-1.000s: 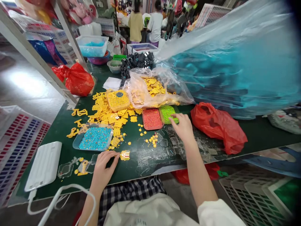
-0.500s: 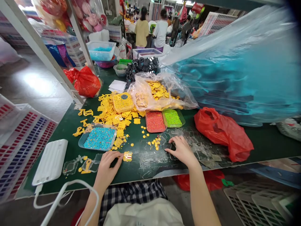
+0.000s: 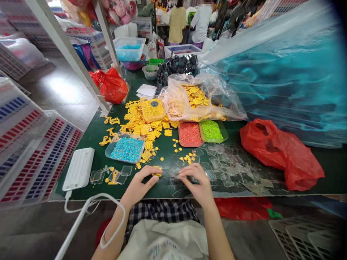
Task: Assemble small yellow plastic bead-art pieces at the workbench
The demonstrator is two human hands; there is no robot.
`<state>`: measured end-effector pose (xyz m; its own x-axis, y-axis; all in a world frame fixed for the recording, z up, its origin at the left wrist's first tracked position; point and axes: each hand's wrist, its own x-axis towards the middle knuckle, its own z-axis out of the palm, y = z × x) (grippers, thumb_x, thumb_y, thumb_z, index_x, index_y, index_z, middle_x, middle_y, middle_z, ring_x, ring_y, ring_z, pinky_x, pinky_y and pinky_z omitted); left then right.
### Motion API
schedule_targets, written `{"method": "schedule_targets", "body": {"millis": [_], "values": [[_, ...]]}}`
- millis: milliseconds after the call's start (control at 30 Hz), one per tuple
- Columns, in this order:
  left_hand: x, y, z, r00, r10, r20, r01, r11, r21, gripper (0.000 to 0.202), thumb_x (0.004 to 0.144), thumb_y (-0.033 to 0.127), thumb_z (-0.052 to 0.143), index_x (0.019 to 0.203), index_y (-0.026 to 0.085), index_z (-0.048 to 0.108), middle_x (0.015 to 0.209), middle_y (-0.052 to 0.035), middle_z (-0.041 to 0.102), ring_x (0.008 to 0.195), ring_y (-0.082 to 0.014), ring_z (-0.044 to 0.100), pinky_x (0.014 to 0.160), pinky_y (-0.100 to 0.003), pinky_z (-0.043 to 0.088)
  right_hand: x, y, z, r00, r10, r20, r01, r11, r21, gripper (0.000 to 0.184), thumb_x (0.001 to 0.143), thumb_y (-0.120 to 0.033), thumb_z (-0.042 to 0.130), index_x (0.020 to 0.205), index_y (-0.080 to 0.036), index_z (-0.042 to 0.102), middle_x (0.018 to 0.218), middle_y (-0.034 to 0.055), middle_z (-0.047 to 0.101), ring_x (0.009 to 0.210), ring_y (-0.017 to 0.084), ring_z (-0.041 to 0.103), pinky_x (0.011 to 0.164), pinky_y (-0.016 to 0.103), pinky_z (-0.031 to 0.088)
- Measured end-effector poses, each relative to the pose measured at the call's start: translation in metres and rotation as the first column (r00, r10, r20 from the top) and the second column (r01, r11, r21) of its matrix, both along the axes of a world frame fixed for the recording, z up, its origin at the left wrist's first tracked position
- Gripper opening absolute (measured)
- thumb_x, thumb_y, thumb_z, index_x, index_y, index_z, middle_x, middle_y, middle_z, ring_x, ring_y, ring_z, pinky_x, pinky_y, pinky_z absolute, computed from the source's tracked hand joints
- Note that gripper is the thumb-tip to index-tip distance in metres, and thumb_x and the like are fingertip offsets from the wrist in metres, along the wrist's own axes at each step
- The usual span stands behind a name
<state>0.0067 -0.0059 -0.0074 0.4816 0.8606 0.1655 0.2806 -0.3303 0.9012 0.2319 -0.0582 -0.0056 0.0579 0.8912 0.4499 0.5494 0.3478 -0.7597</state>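
My left hand point(image 3: 141, 180) rests on the green table top point(image 3: 165, 187) near its front edge, fingertips pressed on a small yellow beaded piece point(image 3: 157, 172). My right hand point(image 3: 195, 179) lies close by, its fingertips curled over a clear plastic template point(image 3: 175, 174). Whether those fingers grip the template is hard to see. Behind the hands are a tray of blue beads point(image 3: 127, 149), a tray of red beads point(image 3: 189, 134), a tray of green beads point(image 3: 211, 131), and a heap of yellow plastic pieces point(image 3: 143, 127).
A clear bag of yellow pieces point(image 3: 195, 101) sits at the back, with black parts point(image 3: 176, 68) behind it. A red bag point(image 3: 279, 153) lies right, beside scattered clear templates point(image 3: 227, 169). A white power bank point(image 3: 78, 169) and its cable sit left. Blue-tinted plastic sheeting point(image 3: 271, 72) looms right.
My right hand has moved from the green bead tray down over the clear templates and left, to beside my left hand. My left hand stays on the yellow piece.
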Motion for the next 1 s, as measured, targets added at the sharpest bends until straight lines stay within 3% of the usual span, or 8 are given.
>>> {"method": "schedule_targets", "body": {"millis": [100,167,433,567,667,767,1000], "values": [[-0.001,0.007,0.005,0.977,-0.211,0.013,0.210,0.960,-0.187,0.036,0.091,0.051,0.054,0.104,0.024,0.073,0.102,-0.0089,0.074,0.096,-0.0225,0.068,0.087,-0.035,0.054,-0.022,0.004,-0.001,0.987,0.158,-0.004,-0.158,0.987,0.014,0.013,0.087,-0.029,0.065,0.077,-0.030,0.073,0.086,0.0009,0.068,0.088,0.018,0.058,0.083,0.037,0.049],[-0.003,0.012,0.005,0.962,-0.272,0.037,0.272,0.929,-0.252,0.038,0.087,0.055,0.058,0.103,0.025,0.075,0.099,-0.0090,0.075,0.097,-0.0244,0.069,0.087,-0.036,0.054,-0.029,0.008,-0.004,0.979,0.204,0.006,-0.204,0.979,0.016,0.009,0.084,-0.028,0.070,0.077,-0.032,0.075,0.088,0.0006,0.067,0.091,0.018,0.056,0.085,0.037,0.049],[-0.009,0.017,-0.003,0.963,-0.249,0.103,0.269,0.910,-0.316,0.054,0.061,0.066,0.076,0.094,0.023,0.078,0.096,-0.0112,0.075,0.099,-0.0298,0.068,0.088,-0.041,0.054,-0.040,0.017,-0.023,0.966,0.253,-0.044,-0.250,0.966,0.067,0.008,0.082,-0.027,0.071,0.076,-0.031,0.075,0.093,0.0012,0.065,0.096,0.019,0.055,0.084,0.037,0.051],[-0.011,0.017,-0.008,0.996,-0.074,-0.042,0.068,0.990,-0.126,0.046,0.068,0.054,0.078,0.101,0.022,0.075,0.102,-0.0098,0.074,0.097,-0.0258,0.068,0.089,-0.040,0.054,-0.044,0.021,-0.033,0.994,0.108,-0.010,-0.108,0.994,0.021,0.012,0.089,-0.025,0.062,0.092,-0.030,0.073,0.100,0.0030,0.068,0.099,0.020,0.055,0.089,0.040,0.048],[-0.012,0.019,-0.016,0.984,0.086,-0.159,-0.070,0.992,0.102,0.041,0.073,0.045,0.078,0.107,0.023,0.072,0.106,-0.0091,0.071,0.100,-0.0248,0.066,0.094,-0.042,0.052,-0.044,0.024,-0.040,0.998,-0.063,-0.009,0.063,0.998,-0.023,0.019,0.092,-0.021,0.053,0.102,-0.026,0.068,0.098,0.0045,0.068,0.097,0.021,0.056,0.090,0.041,0.047],[-0.010,0.020,-0.023,0.969,0.074,-0.234,-0.025,0.978,0.207,0.042,0.074,0.041,0.078,0.111,0.023,0.068,0.106,-0.0086,0.070,0.100,-0.0244,0.065,0.093,-0.042,0.051,-0.043,0.026,-0.044,0.990,-0.137,-0.021,0.136,0.990,-0.038,0.022,0.092,-0.018,0.046,0.098,-0.024,0.066,0.093,0.0042,0.069,0.093,0.021,0.057,0.087,0.040,0.047],[-0.006,0.022,-0.032,0.943,0.063,-0.327,0.028,0.963,0.268,0.049,0.074,0.041,0.078,0.118,0.024,0.063,0.108,-0.0076,0.069,0.103,-0.0254,0.062,0.093,-0.042,0.049,-0.044,0.026,-0.044,0.997,-0.072,0.006,0.072,0.994,-0.084,0.018,0.090,-0.017,0.050,0.095,-0.024,0.066,0.091,0.0030,0.070,0.091,0.021,0.056,0.084,0.038,0.049]]}}
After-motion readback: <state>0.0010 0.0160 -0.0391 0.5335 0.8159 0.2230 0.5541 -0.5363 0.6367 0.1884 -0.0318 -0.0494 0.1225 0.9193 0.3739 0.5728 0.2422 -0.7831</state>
